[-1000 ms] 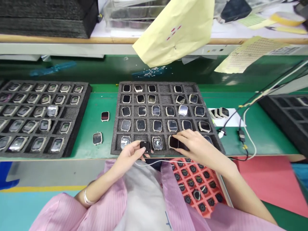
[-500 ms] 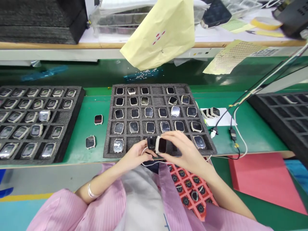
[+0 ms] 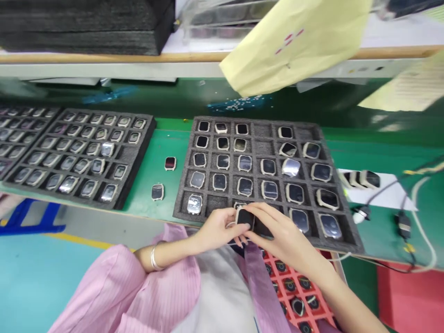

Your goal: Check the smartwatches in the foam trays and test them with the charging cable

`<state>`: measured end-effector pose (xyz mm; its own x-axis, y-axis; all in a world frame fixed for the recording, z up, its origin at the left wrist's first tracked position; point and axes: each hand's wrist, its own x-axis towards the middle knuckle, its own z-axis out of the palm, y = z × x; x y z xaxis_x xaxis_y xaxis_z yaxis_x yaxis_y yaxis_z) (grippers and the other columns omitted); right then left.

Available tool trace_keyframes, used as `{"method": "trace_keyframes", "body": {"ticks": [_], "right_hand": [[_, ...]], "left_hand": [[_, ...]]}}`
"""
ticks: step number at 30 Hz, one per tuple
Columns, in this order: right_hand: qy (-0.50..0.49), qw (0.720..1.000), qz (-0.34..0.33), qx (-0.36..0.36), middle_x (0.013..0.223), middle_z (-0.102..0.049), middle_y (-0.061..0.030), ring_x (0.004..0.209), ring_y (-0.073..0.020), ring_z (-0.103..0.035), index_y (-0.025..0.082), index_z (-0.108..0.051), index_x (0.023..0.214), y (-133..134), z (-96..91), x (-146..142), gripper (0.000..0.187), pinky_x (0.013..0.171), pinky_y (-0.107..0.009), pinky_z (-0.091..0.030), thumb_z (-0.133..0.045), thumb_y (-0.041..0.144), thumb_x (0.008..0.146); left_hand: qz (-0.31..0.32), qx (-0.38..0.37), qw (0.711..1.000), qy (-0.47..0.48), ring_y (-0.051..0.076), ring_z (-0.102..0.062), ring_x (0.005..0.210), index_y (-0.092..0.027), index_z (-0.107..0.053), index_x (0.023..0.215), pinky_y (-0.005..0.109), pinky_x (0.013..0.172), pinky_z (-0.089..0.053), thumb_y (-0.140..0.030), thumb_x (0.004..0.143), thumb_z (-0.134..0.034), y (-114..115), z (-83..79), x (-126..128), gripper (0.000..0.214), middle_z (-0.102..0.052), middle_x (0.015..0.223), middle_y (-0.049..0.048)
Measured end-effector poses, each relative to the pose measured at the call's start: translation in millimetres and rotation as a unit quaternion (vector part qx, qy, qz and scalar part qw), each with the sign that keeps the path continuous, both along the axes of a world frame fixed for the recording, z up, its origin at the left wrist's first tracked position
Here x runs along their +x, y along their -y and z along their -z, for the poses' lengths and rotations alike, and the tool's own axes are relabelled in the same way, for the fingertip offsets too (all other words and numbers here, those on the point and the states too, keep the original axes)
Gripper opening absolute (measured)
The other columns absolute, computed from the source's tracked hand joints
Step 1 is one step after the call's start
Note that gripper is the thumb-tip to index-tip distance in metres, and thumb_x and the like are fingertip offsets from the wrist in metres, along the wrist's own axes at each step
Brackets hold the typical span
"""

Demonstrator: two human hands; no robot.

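Both my hands meet at the near edge of a black foam tray [image 3: 260,147] that holds several smartwatch bodies in its pockets. My right hand [image 3: 277,231] pinches a watch body [image 3: 245,217] with a beige rim and dark screen, held upright. My left hand [image 3: 218,227] is closed right beside it, fingertips touching the same watch; whatever else it holds is hidden behind the fingers. A silver bracelet [image 3: 153,257] sits on my left wrist.
A second foam tray [image 3: 135,152] of watches lies to the left, with two loose watches [image 3: 163,178] on the green mat between. A red tray [image 3: 294,289] of small round parts sits under my right arm. Cables [image 3: 404,222] and more watches [image 3: 360,178] lie at the right.
My right hand lifted a watch out of the front row and brought it to my left hand. The view has swung left and tilted.
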<state>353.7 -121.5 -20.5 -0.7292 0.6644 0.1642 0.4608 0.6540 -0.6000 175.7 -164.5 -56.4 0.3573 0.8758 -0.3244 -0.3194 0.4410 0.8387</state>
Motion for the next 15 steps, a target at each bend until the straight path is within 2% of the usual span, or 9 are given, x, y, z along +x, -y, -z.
{"method": "trace_keyframes", "body": {"ticks": [3, 8, 11, 15], "right_hand": [[-0.038, 0.998, -0.005, -0.040, 0.111, -0.061, -0.0110, 0.099, -0.0265, -0.062, 0.022, -0.056, 0.120, -1, 3.2, -3, 0.031, 0.087, -0.040, -0.054, -0.058, 0.027, 0.090], [-0.105, 0.991, -0.007, -0.084, 0.112, -0.059, -0.0099, 0.102, -0.0253, -0.060, 0.022, -0.056, 0.120, 0, 4.7, -6, 0.035, 0.088, -0.038, -0.053, -0.065, 0.023, 0.087], [-0.127, 0.987, -0.005, -0.093, 0.111, -0.059, -0.0100, 0.102, -0.0254, -0.060, 0.022, -0.057, 0.122, 3, 4.8, -6, 0.037, 0.087, -0.039, -0.052, -0.067, 0.023, 0.086], [-0.132, 0.987, 0.006, -0.094, 0.112, -0.059, -0.0097, 0.103, -0.0250, -0.059, 0.022, -0.056, 0.125, 9, 4.6, -3, 0.040, 0.088, -0.040, -0.052, -0.065, 0.024, 0.087]], "left_hand": [[0.017, -0.007, 0.999, 0.030, 0.014, -0.063, 0.054, -0.013, -0.053, 0.087, 0.023, 0.048, -0.052, -0.051, 0.073, -0.071, 1, 0.9, -4, 0.044, -0.061, 0.064, 0.0013], [0.009, 0.000, 0.999, 0.031, 0.011, -0.058, 0.045, -0.012, -0.055, 0.087, 0.019, 0.041, -0.045, -0.049, 0.075, -0.070, 4, -7.9, -11, 0.042, -0.060, 0.061, 0.0010], [0.005, 0.003, 1.000, 0.007, 0.011, -0.056, 0.044, -0.011, -0.057, 0.088, 0.020, 0.040, -0.045, -0.049, 0.075, -0.070, 6, -11.9, -11, 0.042, -0.059, 0.061, 0.0008], [0.010, 0.021, 1.000, -0.008, 0.010, -0.057, 0.046, -0.012, -0.056, 0.087, 0.019, 0.041, -0.046, -0.045, 0.078, -0.069, 9, -8.9, -10, 0.037, -0.059, 0.063, 0.0004]]}}
